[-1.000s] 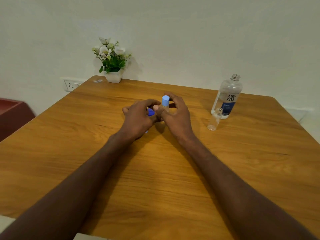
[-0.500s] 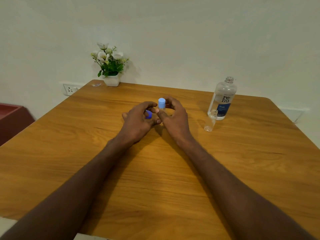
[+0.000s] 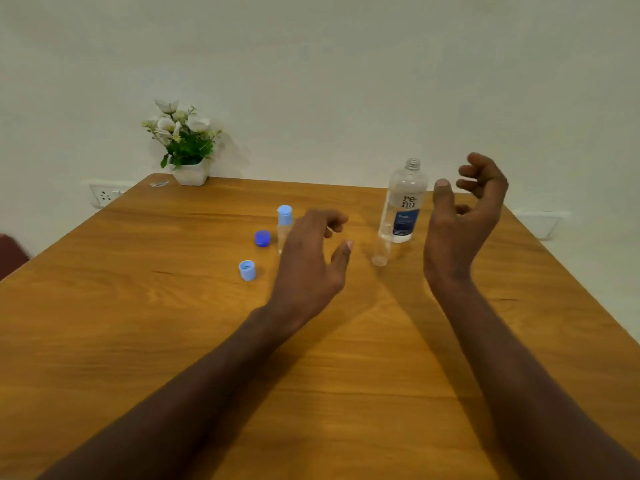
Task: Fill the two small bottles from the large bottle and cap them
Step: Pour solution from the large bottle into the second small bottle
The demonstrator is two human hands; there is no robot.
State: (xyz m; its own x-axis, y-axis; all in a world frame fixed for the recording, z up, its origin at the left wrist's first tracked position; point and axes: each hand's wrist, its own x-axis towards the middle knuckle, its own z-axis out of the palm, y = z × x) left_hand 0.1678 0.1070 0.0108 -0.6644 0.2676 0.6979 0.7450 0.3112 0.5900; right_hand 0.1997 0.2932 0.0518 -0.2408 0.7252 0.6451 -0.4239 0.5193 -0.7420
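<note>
clear capped vial (image 3: 284,226) stands upright on grained wood table (image 3: 138,306).

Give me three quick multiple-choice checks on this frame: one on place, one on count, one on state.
1. Where is the uncapped small bottle?
A. in front of the large bottle
B. beside the flower pot
C. in a hand

2. How many loose caps lie on the table?
A. none
B. two
C. four

3. The large bottle is:
A. capped
B. lying down
C. upright, uncapped

A: it stands just before the large bottle.
B: dark blue cap, light blue cap.
C: bare threaded neck on top.
</note>
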